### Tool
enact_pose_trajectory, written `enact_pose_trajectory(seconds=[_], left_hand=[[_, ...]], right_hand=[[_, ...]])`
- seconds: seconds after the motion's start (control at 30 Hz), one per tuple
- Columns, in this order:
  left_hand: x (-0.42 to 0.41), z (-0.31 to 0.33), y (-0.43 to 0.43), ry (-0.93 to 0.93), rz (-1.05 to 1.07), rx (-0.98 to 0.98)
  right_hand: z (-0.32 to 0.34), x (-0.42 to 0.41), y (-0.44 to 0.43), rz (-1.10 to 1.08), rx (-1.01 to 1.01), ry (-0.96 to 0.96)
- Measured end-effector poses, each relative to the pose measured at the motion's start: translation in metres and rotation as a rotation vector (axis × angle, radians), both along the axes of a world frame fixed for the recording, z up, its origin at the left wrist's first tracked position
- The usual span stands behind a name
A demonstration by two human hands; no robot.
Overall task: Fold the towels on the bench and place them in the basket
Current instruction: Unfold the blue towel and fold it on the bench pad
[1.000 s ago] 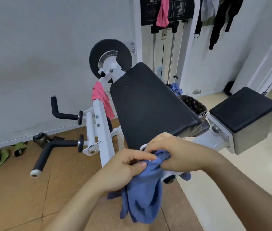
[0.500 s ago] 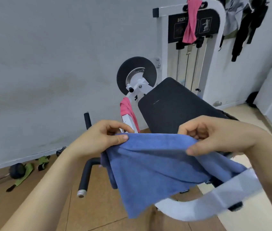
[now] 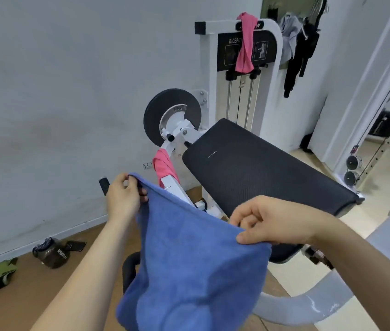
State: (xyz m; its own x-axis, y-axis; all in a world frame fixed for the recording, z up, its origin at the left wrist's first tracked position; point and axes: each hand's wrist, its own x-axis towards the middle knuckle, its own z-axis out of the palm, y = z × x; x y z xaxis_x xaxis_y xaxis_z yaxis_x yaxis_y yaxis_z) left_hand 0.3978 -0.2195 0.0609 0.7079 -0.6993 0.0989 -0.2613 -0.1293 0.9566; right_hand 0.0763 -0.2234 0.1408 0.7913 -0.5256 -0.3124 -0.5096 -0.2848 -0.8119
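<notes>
Blue towel (image 3: pixel 196 266) hangs btwn left hand (image 3: pixel 124 199) & right hand (image 3: pixel 268 223)

Dark water jug (image 3: pixel 51 253) on floor near left wall; black clothes (image 3: pixel 301 53) hanging far right; weight disc (image 3: pixel 172 117) behind pad.

- Illumination: bright, even, diffuse; shadows faint.
- Glare: soft sheen on the white curved frame tube (image 3: pixel 308 304) at lower right.
- Distortion: wide-angle bowing at the right edge.
- Sharpness: slightly soft overall.
</notes>
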Motion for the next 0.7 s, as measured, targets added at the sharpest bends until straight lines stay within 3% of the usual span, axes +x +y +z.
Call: enact_pose_trajectory(seconds=[0.07,0.13,0.23,0.3,0.37,0.5,0.7], left_hand=[[-0.001,-0.001,-0.023,0.026,0.026,-0.049],[-0.005,-0.001,-0.045,-0.062,0.053,-0.062],[-0.013,0.000,-0.076,-0.138,0.088,-0.080],[-0.019,-0.001,-0.096,-0.173,0.083,-0.049],[-0.024,-0.003,-0.118,-0.171,0.067,-0.028],[-0.035,-0.005,-0.166,-0.188,0.002,0.027],[-0.049,-0.005,-0.262,-0.282,-0.097,0.093]], right_hand=[[-0.011,-0.007,-0.013,0.025,-0.092,0.163],[-0.025,-0.019,-0.027,0.031,-0.038,0.206],[-0.043,-0.040,-0.048,0.034,0.230,0.066],[-0.055,-0.048,-0.060,-0.089,0.314,-0.051],[-0.066,-0.048,-0.072,-0.288,0.217,-0.136],[-0.078,-0.046,-0.098,-0.464,-0.213,-0.059],[-0.093,-0.063,-0.153,-0.753,-0.394,0.020]])
